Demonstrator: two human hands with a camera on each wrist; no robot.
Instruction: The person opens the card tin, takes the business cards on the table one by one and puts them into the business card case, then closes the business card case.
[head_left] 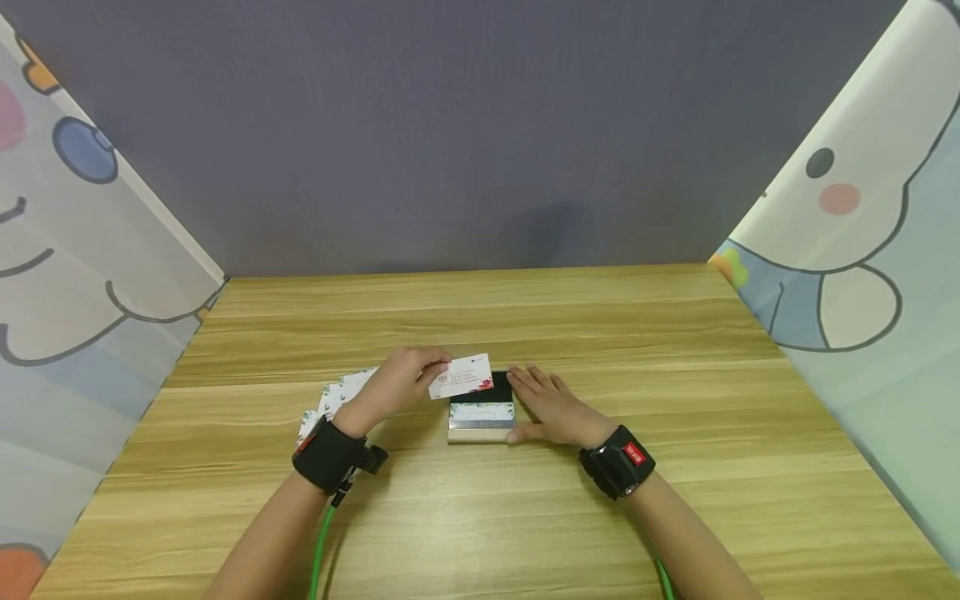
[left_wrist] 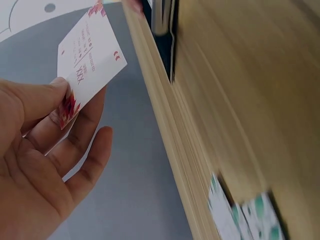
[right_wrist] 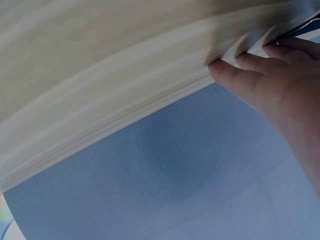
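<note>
My left hand (head_left: pixel 396 382) pinches a white business card (head_left: pixel 467 374) with red flower print and small text by one end, between thumb and fingers. In the left wrist view the same card (left_wrist: pixel 94 55) shows plainly, and the other fingers are loosely bent. The held card hangs over the back part of a business card case (head_left: pixel 482 434), black and silver, which lies on the table. A leaf-printed card (head_left: pixel 482 412) is in the case. My right hand (head_left: pixel 557 412) rests against the case's right side, fingers nearly straight and thumb near its front corner.
To the left, partly behind my left hand, several leaf-printed cards (head_left: pixel 330 402) lie fanned out on the wooden table (head_left: pixel 600 533). A dark grey panel (head_left: pixel 465 133) stands along the far edge. Green cables (head_left: pixel 321 550) trail from the wrist straps.
</note>
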